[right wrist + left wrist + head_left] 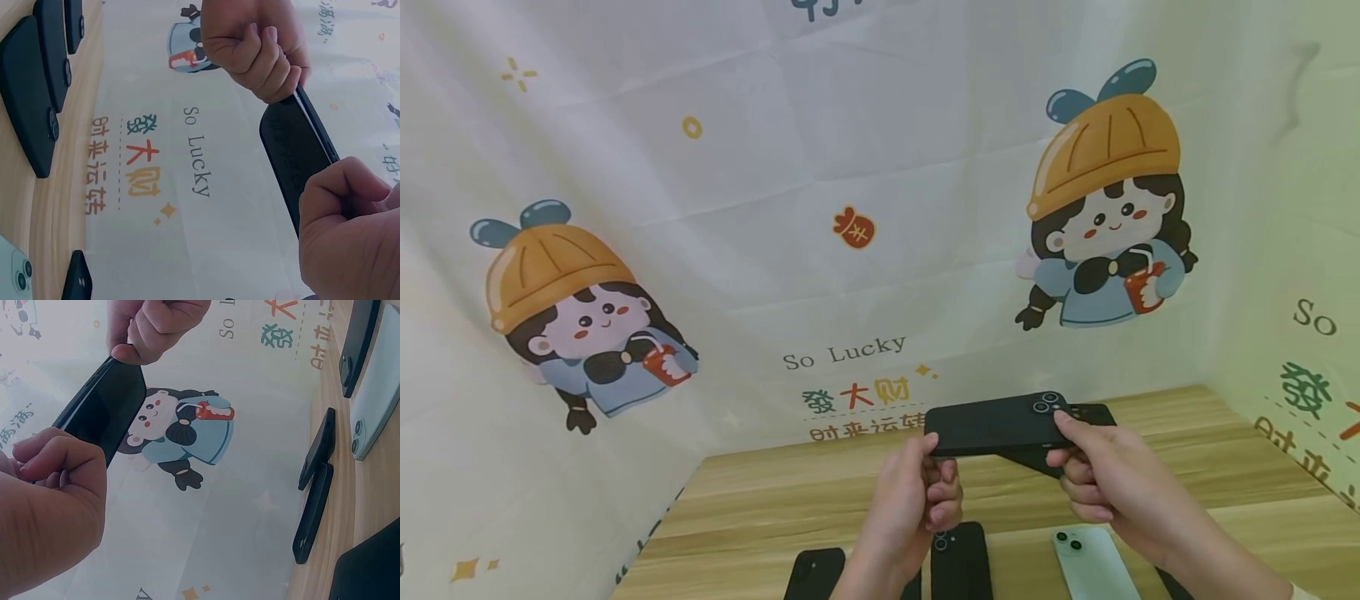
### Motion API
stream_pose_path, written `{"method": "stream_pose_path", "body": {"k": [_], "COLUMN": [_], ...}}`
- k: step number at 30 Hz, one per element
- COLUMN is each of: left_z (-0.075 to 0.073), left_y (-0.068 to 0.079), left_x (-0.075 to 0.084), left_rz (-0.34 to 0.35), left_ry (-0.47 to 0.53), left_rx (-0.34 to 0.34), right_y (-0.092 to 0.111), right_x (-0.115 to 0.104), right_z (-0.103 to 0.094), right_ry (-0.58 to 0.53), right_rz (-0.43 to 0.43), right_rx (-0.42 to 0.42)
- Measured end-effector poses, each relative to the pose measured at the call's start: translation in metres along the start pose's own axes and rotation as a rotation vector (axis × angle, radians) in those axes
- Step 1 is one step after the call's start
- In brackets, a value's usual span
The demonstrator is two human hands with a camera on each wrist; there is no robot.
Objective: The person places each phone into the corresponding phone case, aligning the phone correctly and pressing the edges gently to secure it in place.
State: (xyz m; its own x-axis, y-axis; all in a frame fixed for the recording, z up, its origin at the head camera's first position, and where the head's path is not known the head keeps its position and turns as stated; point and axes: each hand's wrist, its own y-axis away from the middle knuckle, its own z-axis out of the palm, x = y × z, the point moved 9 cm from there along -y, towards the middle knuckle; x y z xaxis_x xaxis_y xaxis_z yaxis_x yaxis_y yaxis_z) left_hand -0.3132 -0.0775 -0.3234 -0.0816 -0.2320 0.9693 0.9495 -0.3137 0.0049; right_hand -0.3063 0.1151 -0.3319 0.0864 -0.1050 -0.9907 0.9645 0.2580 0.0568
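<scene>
Tabletop (752,508) below, left hand (912,492) and right hand (1112,471) grip 1 phone (988,427).

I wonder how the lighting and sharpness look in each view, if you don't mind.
Head: backdrop tinted yellow-green at far right; left wrist: backdrop bright, held phone dark with little detail; right wrist: cool-toned and dim, yet the "So Lucky" lettering reads clearly.

The white cloth (737,208) reads "So Lucky" (845,353), "發大财" (856,395) and "时来运转" (97,165).
</scene>
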Motion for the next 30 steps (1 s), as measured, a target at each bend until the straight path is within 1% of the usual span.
{"method": "stream_pose_path", "body": {"k": [5, 8, 16, 30], "left_z": [-0.0008, -0.0009, -0.0011, -0.0014], "left_y": [-0.0013, -0.0017, -0.0016, -0.0027], "left_x": [-0.0010, -0.0011, -0.0005, -0.0018], "left_rz": [-0.004, -0.003, 0.011, 0.018], "left_ry": [-0.019, -0.021, -0.028, -0.022], "left_rx": [0.000, 0.001, 0.017, 0.012], "right_y": [-0.0005, -0.0007, -0.0013, -0.0015], "right_x": [-0.0017, -0.0017, 0.0011, 0.0012], "right_z": [-0.0002, -0.0006, 0.0023, 0.0002], "right_ry": [0.006, 0.008, -0.015, -0.009], "right_rz": [-0.022, -0.025, -0.016, -0.011], "right_rx": [-0.028, -0.032, -0.065, -0.047]}}
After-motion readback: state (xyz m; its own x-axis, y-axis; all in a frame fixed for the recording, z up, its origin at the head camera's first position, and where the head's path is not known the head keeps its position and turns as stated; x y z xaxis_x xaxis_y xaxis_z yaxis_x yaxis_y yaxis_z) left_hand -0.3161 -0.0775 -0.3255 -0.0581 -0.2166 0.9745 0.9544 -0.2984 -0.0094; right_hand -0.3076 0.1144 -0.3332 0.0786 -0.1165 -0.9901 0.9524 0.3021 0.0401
